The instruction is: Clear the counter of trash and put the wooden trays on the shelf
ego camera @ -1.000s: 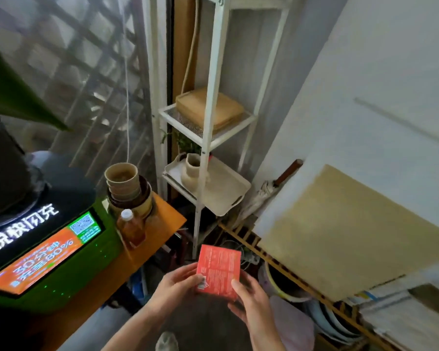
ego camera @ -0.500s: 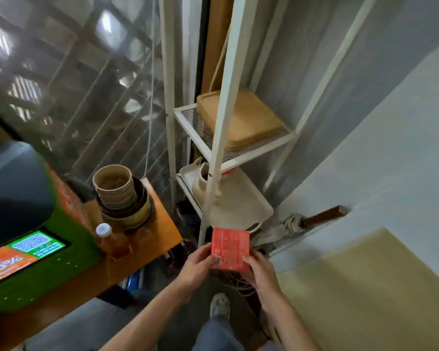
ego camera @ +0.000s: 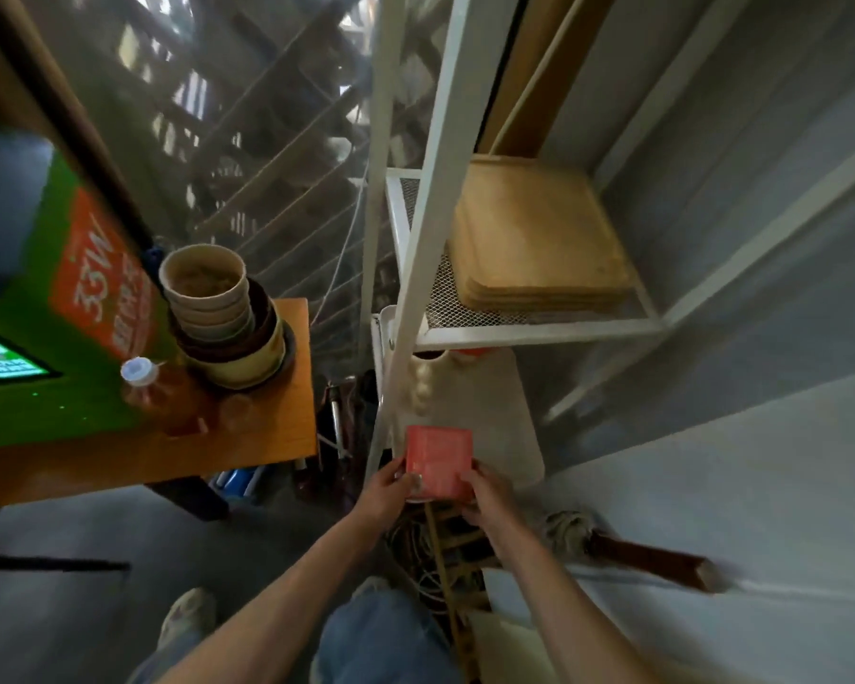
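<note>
Red box (ego camera: 438, 462) sits pinched between the left hand (ego camera: 385, 491) and right hand (ego camera: 484, 493) — its print too blurry to read, its bottom edge hidden by fingers. It stands nearly upright, flat face toward the camera. Wooden trays (ego camera: 539, 239) lie stacked on the shelf (ego camera: 529, 330), at its back corner — long sides pointing away.

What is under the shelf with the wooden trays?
Below the mesh shelf holding the wooden trays sits a white tray with a pale jug and something orange, both mostly covered by the shelf.
</note>
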